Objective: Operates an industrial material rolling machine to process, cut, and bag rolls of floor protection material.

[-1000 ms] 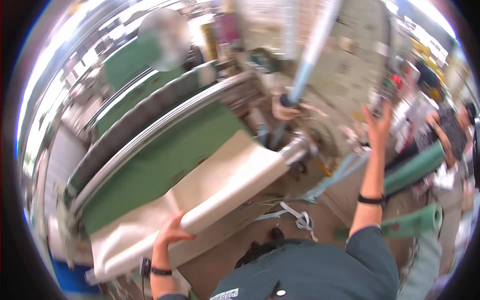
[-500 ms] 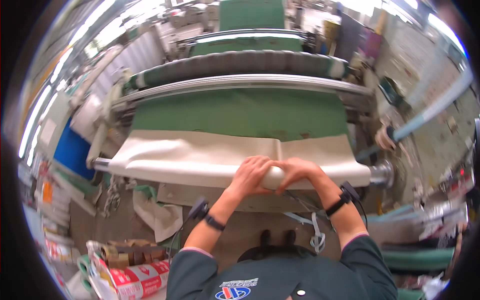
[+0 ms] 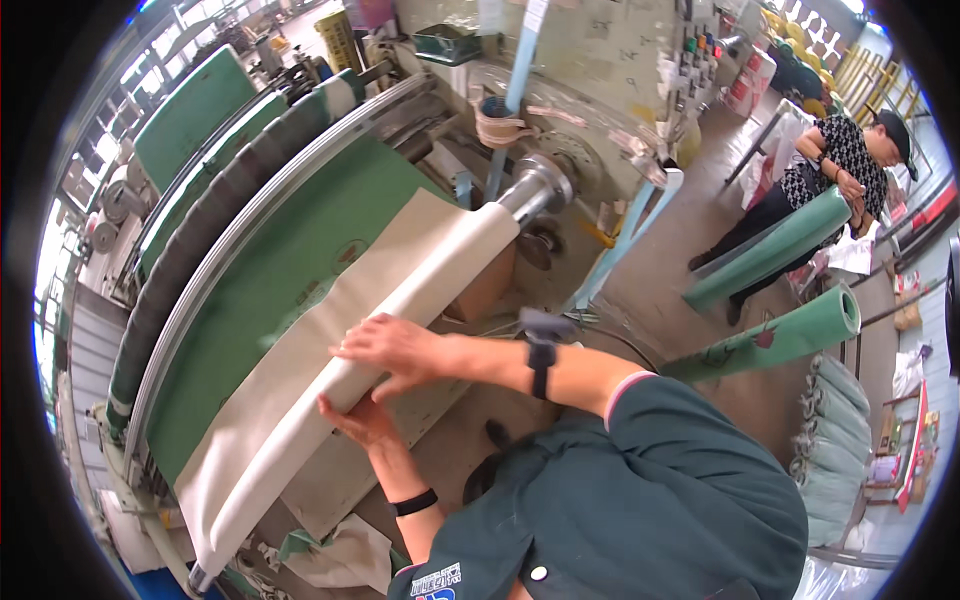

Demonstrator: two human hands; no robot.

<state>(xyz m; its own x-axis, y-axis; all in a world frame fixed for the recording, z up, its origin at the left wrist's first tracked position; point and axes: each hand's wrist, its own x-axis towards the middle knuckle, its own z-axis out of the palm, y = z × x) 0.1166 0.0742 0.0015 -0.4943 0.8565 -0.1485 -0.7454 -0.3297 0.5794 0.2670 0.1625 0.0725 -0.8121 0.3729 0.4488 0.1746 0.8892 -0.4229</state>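
A beige sheet [image 3: 325,325] is wrapped round a metal bar, forming a thin roll [image 3: 400,290] that runs slantwise across the machine's front. My right hand [image 3: 395,350] lies over the roll, its fingers curled across the top and the thumb on the near side. Just below it, my left hand [image 3: 365,420] grips the roll's near underside; some of its fingertips are hidden. Behind the roll, the sheet continues onto a green web [image 3: 290,250]. A shiny metal bar end [image 3: 540,185] sticks out of the roll's right end.
Behind the green web runs a long metal rail [image 3: 230,230]. Cloth scraps [image 3: 340,555] lie on the floor below. At right, a person [image 3: 840,165] holds a standing green roll [image 3: 770,250]; another green roll [image 3: 770,335] leans nearer me. Wrapped rolls [image 3: 835,450] are stacked beyond.
My view has swung right, so the machine now slants and the other person shows. Both hands stay on the beige roll, the right one now laid over the top.
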